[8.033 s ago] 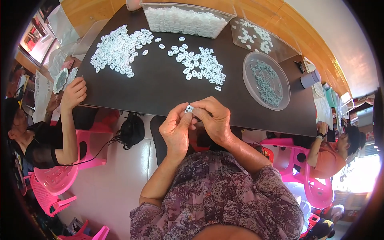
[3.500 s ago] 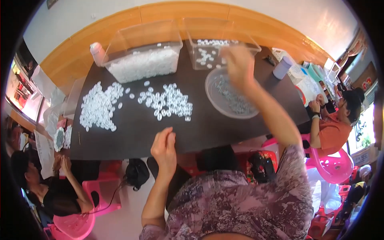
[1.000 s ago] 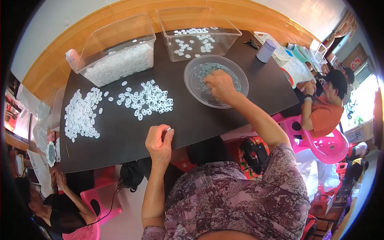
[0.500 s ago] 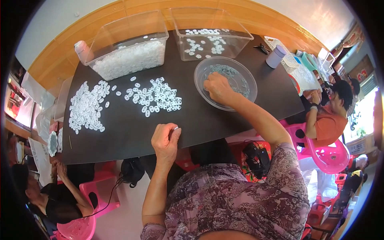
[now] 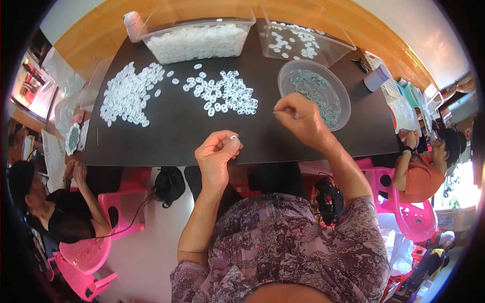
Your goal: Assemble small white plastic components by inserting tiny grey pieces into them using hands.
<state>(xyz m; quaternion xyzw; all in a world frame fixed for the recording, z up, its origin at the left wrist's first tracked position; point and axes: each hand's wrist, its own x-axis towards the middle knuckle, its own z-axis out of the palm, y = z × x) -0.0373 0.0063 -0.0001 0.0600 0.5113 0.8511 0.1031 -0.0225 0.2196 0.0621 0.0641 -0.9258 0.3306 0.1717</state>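
At the far left a seated person [image 5: 60, 202] on a pink chair [image 5: 96, 242] works at the table's left end, well apart from your hands. On the black table [image 5: 172, 136] a broad heap of white rings [image 5: 129, 93] lies to the left, with a smaller scatter of white rings [image 5: 225, 93] nearer the middle, and behind them stands a clear tub of white pieces [image 5: 194, 40]. Your left hand [image 5: 217, 161] is raised at the near edge of the table, fingers curled and pinched shut on a small white ring [image 5: 233, 137] held at the fingertips. Your right hand [image 5: 298, 121] hovers just beside the near rim of the round clear bowl [image 5: 343, 111] of grey-green pieces, fingers closed in a pinch on something thin and too small to tell. Behind the bowl sits a second clear tub [image 5: 303, 40] with a few white rings, and at the far right another person in orange [image 5: 424, 171] sits on a pink chair. Half a second ago your right hand was reaching down into the bowl; now it has come out toward you, while your left hand has kept its place and its pinch.
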